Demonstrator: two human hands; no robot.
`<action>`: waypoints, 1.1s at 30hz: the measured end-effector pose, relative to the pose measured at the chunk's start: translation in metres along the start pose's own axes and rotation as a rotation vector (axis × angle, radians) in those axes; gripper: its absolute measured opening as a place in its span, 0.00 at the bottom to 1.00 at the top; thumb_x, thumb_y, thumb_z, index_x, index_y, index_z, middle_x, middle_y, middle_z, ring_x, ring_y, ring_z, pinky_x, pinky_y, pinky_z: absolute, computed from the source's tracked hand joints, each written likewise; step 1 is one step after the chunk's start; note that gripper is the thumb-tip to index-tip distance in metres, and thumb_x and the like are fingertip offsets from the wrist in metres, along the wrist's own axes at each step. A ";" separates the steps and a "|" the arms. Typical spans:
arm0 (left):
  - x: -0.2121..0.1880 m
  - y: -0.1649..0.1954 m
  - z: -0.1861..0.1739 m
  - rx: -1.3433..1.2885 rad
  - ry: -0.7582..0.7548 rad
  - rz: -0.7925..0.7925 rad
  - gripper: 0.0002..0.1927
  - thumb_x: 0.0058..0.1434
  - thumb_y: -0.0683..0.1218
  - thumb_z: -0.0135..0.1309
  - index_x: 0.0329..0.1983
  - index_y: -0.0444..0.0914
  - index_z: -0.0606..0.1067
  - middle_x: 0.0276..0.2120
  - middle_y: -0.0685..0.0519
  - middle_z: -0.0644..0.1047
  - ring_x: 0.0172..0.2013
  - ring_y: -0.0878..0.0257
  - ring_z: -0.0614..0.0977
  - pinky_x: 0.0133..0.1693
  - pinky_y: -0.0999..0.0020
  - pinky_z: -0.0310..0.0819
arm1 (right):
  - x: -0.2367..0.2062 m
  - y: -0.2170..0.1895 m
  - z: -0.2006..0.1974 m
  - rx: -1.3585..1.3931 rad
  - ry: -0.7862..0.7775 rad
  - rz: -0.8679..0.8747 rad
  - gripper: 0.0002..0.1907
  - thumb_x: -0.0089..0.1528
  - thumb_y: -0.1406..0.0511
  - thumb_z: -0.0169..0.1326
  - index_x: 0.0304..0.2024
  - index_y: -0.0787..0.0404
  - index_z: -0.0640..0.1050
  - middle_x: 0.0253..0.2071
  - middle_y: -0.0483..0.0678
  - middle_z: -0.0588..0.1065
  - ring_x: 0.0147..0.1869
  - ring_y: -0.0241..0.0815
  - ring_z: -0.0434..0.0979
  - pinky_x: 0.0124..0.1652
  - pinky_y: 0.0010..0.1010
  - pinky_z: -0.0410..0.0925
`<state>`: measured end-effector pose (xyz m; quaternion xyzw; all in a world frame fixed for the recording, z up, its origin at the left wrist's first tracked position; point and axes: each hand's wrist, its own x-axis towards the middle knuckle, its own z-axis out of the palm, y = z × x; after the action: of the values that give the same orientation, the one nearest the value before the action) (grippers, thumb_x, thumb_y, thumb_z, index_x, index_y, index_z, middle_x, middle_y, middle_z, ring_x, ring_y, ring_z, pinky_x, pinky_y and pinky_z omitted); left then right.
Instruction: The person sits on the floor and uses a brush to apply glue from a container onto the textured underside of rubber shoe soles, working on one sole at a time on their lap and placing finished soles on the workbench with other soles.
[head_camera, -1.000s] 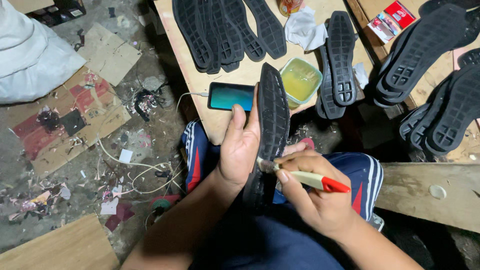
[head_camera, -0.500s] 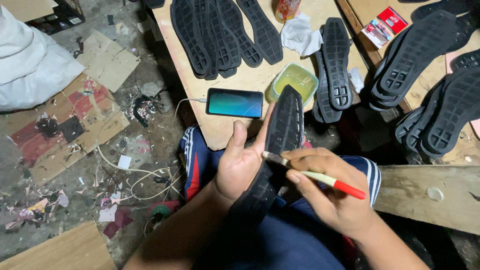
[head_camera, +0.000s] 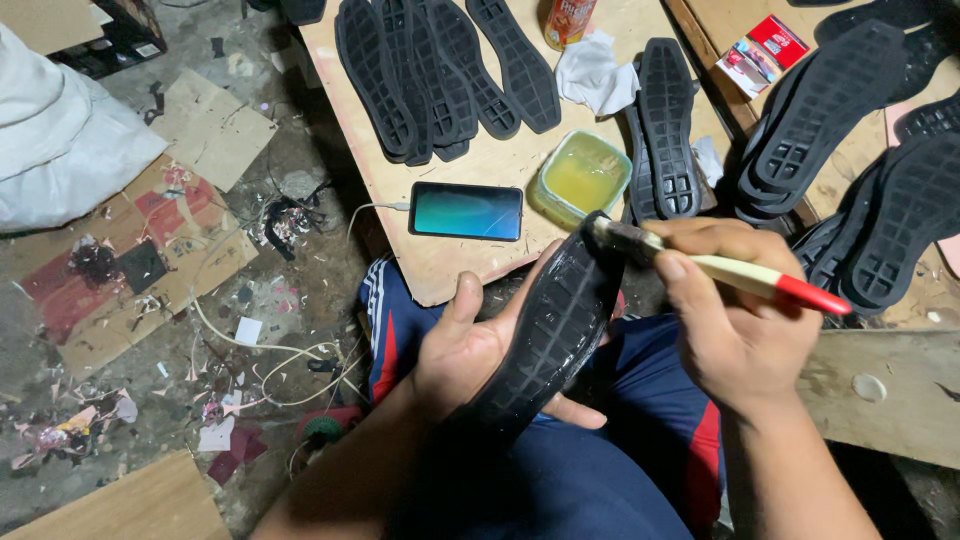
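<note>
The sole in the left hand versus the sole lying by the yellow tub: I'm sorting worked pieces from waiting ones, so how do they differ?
The held sole is gripped by the left hand and tilted above the lap; the sole by the tub lies flat on the board. The held sole looks glossy and wet, with the brush in the right hand at its tip; the other looks matte and untouched. Both are black with ribbed tread.

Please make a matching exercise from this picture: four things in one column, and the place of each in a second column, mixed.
Things:
1. shoe sole
2. brush
3. phone
4. glue tub

Places:
a. in the right hand
b. flat on the board, cable plugged in
c. in the left hand
d. on the board, right of the phone

Pairs: 1-c, 2-a, 3-b, 4-d
</note>
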<state>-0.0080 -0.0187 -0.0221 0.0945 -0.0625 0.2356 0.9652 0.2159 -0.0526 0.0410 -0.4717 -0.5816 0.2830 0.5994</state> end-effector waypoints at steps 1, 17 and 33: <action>-0.001 0.001 0.001 -0.005 -0.006 0.006 0.49 0.68 0.78 0.36 0.85 0.62 0.34 0.80 0.50 0.48 0.75 0.52 0.57 0.62 0.22 0.54 | -0.002 -0.004 0.000 0.009 0.028 0.012 0.06 0.72 0.77 0.54 0.50 0.70 0.72 0.51 0.57 0.78 0.55 0.40 0.80 0.57 0.28 0.73; -0.012 0.001 0.013 0.104 0.014 -0.056 0.50 0.68 0.75 0.41 0.83 0.62 0.31 0.81 0.52 0.43 0.77 0.49 0.53 0.59 0.24 0.59 | 0.008 0.006 -0.001 -0.352 0.075 0.166 0.07 0.68 0.72 0.59 0.47 0.70 0.77 0.40 0.53 0.81 0.36 0.35 0.75 0.38 0.24 0.69; -0.022 0.007 0.009 0.127 0.048 -0.050 0.51 0.67 0.76 0.41 0.84 0.59 0.32 0.81 0.49 0.42 0.76 0.47 0.54 0.59 0.22 0.60 | -0.016 0.019 -0.006 -0.096 0.176 0.167 0.06 0.72 0.71 0.56 0.49 0.68 0.74 0.42 0.50 0.80 0.42 0.31 0.78 0.46 0.22 0.72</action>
<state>-0.0311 -0.0242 -0.0162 0.1515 -0.0219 0.2171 0.9641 0.2235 -0.0606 0.0181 -0.5697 -0.4982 0.2612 0.5992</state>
